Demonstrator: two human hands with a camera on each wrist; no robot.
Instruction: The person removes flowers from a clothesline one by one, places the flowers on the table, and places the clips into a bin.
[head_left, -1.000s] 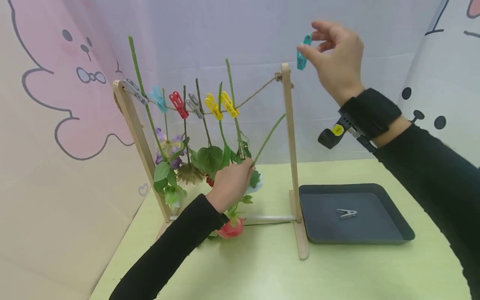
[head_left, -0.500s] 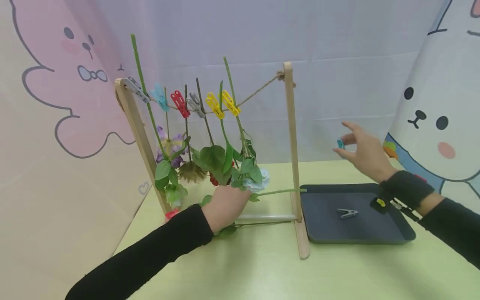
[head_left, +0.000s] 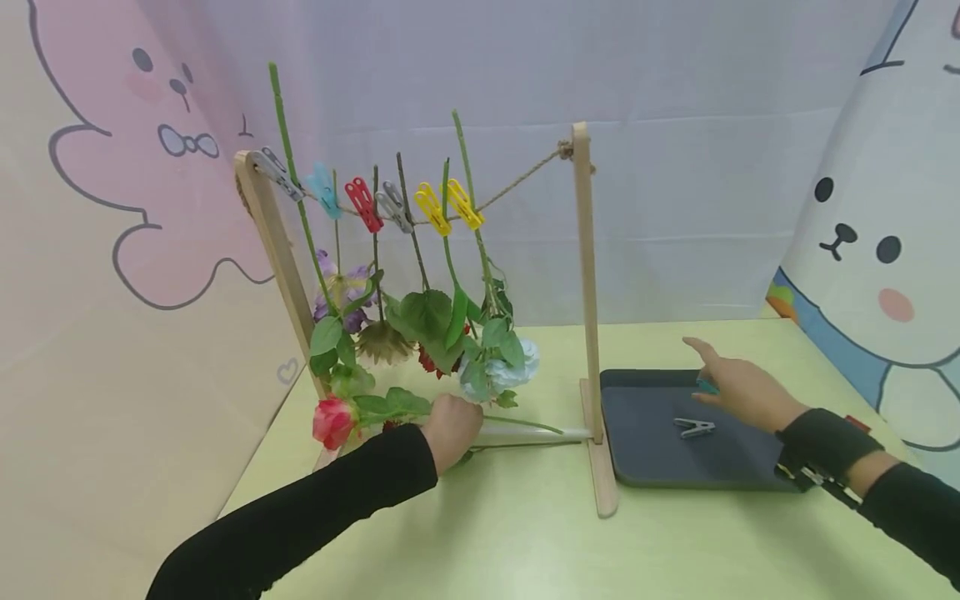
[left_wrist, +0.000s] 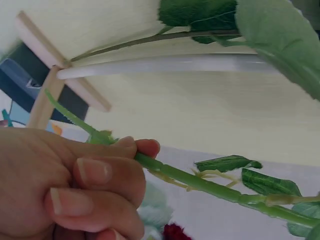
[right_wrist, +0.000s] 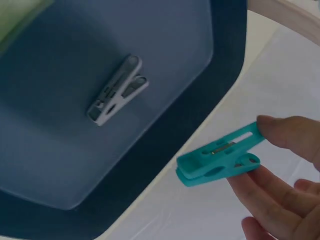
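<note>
My left hand [head_left: 453,429] grips the green stem of a pink rose [head_left: 334,422] low in front of the rack; the flower points left. In the left wrist view, thumb and fingers pinch that green stem [left_wrist: 200,184]. Above the dark grey tray [head_left: 652,467], my right hand [head_left: 750,393] pinches a teal clothespin [right_wrist: 220,155] by its handle end, jaws outward. A grey clothespin [right_wrist: 116,92] lies in the tray. Several flowers hang upside down from the rope [head_left: 525,173], held by grey, light blue, red and yellow clothespins [head_left: 465,205].
The wooden rack's right post [head_left: 586,283] stands beside the tray, and its left post [head_left: 277,250] leans near the wall. A white bar [head_left: 525,433] joins them low down. Another flower stem [head_left: 532,445] lies on the table [head_left: 510,533] behind my left hand.
My right hand has come down from beside the top of the right post to above the tray, keeping the teal clothespin. My left hand has lowered the rose, its stem tipping toward level.
</note>
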